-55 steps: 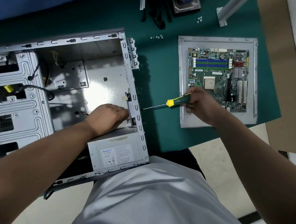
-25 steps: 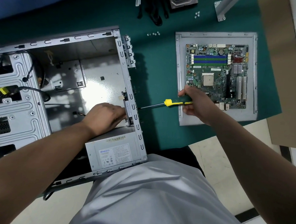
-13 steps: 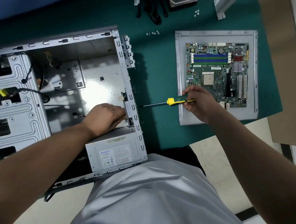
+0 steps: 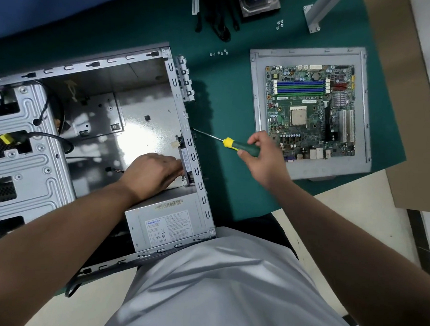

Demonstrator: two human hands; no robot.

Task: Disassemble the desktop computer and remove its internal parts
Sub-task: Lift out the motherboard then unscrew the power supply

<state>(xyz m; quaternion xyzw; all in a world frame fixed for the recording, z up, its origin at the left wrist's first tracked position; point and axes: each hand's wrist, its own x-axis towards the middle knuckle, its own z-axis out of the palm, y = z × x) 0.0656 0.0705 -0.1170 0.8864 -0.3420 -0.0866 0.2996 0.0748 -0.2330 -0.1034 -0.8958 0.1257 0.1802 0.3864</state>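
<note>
An open grey computer case (image 4: pixel 94 64) lies on the green mat. A grey power supply (image 4: pixel 166 222) sits in its near right corner. My left hand (image 4: pixel 151 174) reaches inside the case and presses against a dark rear fan (image 4: pixel 186 159) mounted on the back panel; its fingertips are hidden. My right hand (image 4: pixel 261 157) grips a green and yellow screwdriver (image 4: pixel 234 145) outside the case. The screwdriver's tip touches the back panel above the fan. The removed motherboard (image 4: pixel 311 110) lies on a grey side panel (image 4: pixel 255 90) to the right.
Drive cages (image 4: pixel 17 152) with black cables fill the case's left side. Loose screws (image 4: pixel 218 53) lie on the mat behind the case. Black cables (image 4: pixel 216 18), a heatsink part (image 4: pixel 259 3) and a grey bracket (image 4: pixel 316 13) lie at the far edge. Brown cardboard (image 4: pixel 415 123) is at right.
My right hand has raised the screwdriver and angled it, so its tip now meets the back panel higher up. My left hand has stayed on the fan.
</note>
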